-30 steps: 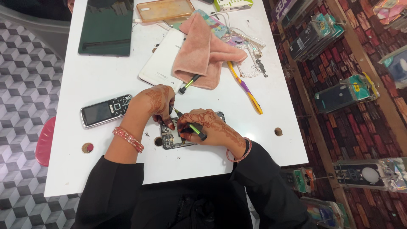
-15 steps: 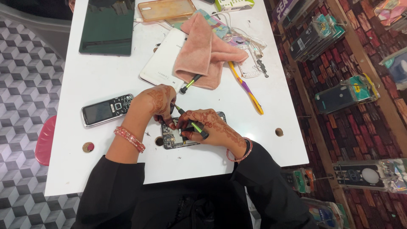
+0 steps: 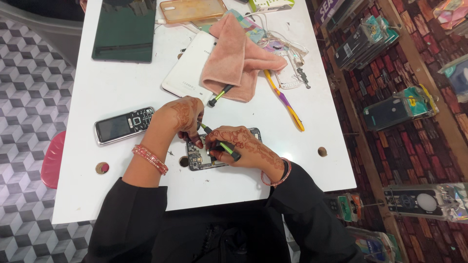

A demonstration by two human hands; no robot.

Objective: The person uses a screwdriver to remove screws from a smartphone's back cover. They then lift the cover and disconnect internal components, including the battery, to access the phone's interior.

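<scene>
While the opened phone [image 3: 214, 153] is lying near the front edge of the white table [image 3: 243, 187], its back off and its circuit board showing, both hands are working over it. The right hand [image 3: 246, 146] is resting across the phone's right part and pinching a black-and-green screwdriver [image 3: 220, 143] between thumb and fingers, the tip slanting up and to the left. The left hand [image 3: 181, 116] is curling its fingers down onto the phone's upper left corner, fingertips pressing against it — just beside the screwdriver tip. Whether that hand is also pinching some small part cannot be told.

To the left of the left hand, a black keypad phone [image 3: 124, 125] is lying face up. Farther back, a pink cloth [image 3: 239, 61] is lying partly over a white phone back [image 3: 187, 73], with a second black-and-green tool [image 3: 220, 95] sticking out from under its edge. A purple-and-yellow toothbrush [image 3: 285, 101] is lying to the right of the cloth, and a dark tablet [image 3: 126, 30] and an orange phone case [image 3: 192, 9] are sitting at the table's far side.
</scene>
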